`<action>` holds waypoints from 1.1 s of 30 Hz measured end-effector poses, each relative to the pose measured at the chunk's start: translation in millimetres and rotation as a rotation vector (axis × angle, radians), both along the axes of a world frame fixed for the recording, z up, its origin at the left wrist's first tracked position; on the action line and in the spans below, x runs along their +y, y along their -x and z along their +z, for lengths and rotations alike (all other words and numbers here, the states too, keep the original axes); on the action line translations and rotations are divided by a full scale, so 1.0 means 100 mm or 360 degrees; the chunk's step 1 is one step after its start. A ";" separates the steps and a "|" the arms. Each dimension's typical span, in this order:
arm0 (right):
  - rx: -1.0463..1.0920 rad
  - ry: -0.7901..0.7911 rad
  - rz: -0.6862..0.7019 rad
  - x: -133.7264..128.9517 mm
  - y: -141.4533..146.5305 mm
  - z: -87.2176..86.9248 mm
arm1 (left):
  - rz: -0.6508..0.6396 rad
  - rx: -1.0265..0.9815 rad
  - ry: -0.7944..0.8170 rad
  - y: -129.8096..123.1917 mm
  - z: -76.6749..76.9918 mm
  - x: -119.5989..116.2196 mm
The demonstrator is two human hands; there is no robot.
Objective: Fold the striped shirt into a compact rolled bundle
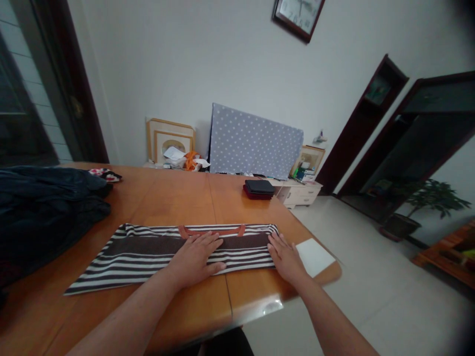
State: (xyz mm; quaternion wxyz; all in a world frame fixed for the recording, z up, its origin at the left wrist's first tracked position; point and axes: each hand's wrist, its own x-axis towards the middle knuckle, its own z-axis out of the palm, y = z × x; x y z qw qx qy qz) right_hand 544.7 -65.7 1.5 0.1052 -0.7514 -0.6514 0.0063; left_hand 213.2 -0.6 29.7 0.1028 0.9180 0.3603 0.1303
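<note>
A striped brown-and-white knit shirt (148, 247) with an orange-brown neckband lies folded into a long strip across the wooden table (174, 198). My left hand (198, 257) rests flat on the middle of it, just below the neckband, fingers stretched out. At the shirt's right end lies my right hand (285, 257), its fingers extended over the edge of the cloth. The shirt's left end slants out to a point towards the near side. Beside my right hand, a white sheet (314, 257) lies at the table's corner.
Dark clothes (48, 212) are heaped at the table's left. A small stack of dark folded items (259, 189) sits near the far right edge. Behind stand a cloth-covered screen shape (256, 141) and a white cabinet (300, 193). A potted plant (401, 225) is on the floor at right.
</note>
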 end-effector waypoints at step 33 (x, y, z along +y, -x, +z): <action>0.0565 -0.0457 0.0120 -0.19 0.43 0.43 | -0.0024 -0.0065 0.0057 0.10 -0.07 0.07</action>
